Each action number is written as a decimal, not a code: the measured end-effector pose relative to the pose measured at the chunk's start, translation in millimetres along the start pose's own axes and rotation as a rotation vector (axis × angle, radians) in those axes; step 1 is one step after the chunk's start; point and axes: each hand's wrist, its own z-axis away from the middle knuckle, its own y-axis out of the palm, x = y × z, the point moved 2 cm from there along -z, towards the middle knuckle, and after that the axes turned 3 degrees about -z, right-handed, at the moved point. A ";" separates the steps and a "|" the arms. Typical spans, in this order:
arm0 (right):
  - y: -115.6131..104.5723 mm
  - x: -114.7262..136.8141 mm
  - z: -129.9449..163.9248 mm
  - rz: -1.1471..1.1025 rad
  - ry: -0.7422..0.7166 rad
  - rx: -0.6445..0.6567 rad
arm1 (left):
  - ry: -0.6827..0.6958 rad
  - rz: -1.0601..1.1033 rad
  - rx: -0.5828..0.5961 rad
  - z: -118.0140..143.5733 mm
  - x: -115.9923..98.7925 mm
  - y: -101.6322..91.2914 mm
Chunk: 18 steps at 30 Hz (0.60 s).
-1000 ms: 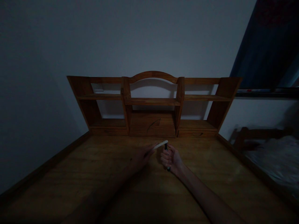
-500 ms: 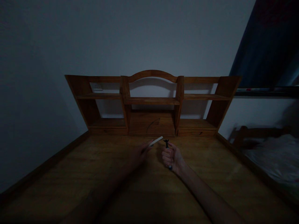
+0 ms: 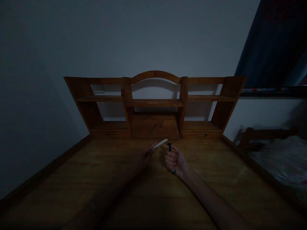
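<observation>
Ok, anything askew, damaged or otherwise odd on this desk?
Nothing is spilled or askew. The one mark is a dark curved line, maybe a crack or scratch, on the hutch's centre panel. The left hand holds a pale cap apart from the dark pen in the right hand.

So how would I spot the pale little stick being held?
Start at the wooden shelf unit at the back of the desk. Just before its middle, the left hand holds a pale stick, the only light object; the right hand grips something dark.
</observation>
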 end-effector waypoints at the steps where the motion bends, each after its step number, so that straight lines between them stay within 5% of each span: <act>1: 0.1 0.2 0.3 0.003 0.000 -0.006 | 0.001 -0.001 -0.004 0.2 -0.8 -1.1; 18: 4.5 2.4 3.0 0.026 0.002 -0.066 | 0.070 0.019 0.025 1.7 -6.5 -2.5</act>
